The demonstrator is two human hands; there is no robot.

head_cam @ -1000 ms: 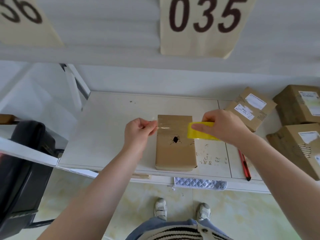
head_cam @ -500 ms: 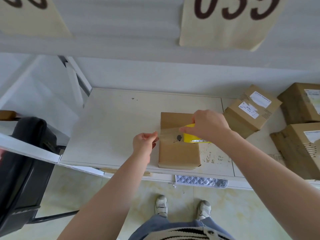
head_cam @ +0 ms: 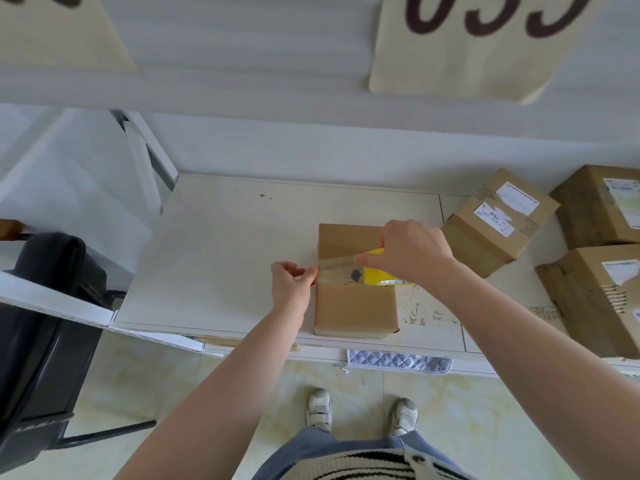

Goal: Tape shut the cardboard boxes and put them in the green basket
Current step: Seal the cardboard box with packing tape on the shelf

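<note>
Nearest me are my white shoes (head_cam: 319, 407) on the pale yellowish floor (head_cam: 485, 427), with a quilted silver cloth (head_cam: 398, 362) hanging just under the front edge of the white bench (head_cam: 225, 254). To my left a black chair (head_cam: 45, 323) stands beside the bench.

On the bench, close to its front edge, lies the brown cardboard box (head_cam: 355, 303). My left hand (head_cam: 291, 282) pinches the free end of the clear tape (head_cam: 337, 266) at the box's left edge. My right hand (head_cam: 412, 252) grips the yellow tape roll (head_cam: 384, 275) over the middle of the box top, beside a dark hole (head_cam: 356, 274) in the cardboard. The strip runs between my hands.

Compared with a second ago, the strip is lower and my left hand has dropped to the box's side.

Further right sit three more labelled boxes (head_cam: 498, 220), well apart from mine. Behind rises a white wall, and above hang cream number sheets (head_cam: 485, 39).
</note>
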